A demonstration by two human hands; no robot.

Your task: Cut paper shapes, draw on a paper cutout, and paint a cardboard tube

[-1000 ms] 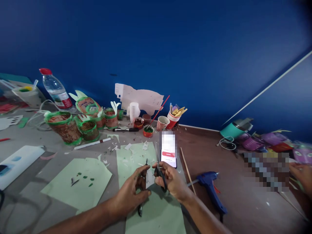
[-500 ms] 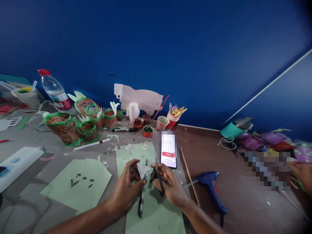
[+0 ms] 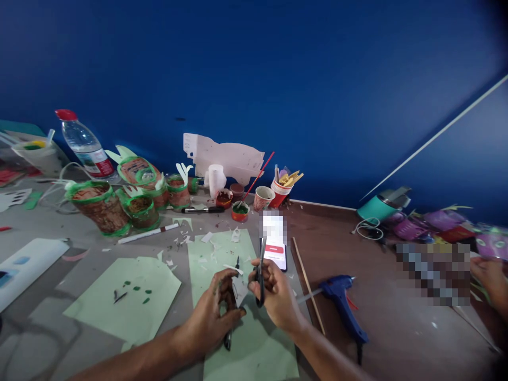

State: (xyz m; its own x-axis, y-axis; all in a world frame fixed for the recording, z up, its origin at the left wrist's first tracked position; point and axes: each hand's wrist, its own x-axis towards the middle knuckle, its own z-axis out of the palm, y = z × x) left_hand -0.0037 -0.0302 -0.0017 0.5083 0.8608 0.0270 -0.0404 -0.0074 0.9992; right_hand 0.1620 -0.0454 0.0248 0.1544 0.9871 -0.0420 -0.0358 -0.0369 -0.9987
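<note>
My left hand has its fingers and thumb curled round a small piece of white paper with dark lines on it. In my right hand is a pair of scissors with black handles, blades pointing up and away, just right of the paper piece and apart from it. A thin white sliver of paper shows above my left fingertips. Underneath both hands lies a pale green sheet. A black pen rests on it, partly hidden by my left hand.
A lit phone, a wooden stick and a blue glue gun lie to the right. Painted pots, paint cups and a water bottle stand behind. A co-worker's hand is at far right.
The scissors have drawn back from the paper piece and now point more upright. My left hand has shifted slightly down and right with the paper, covering more of the pen.
</note>
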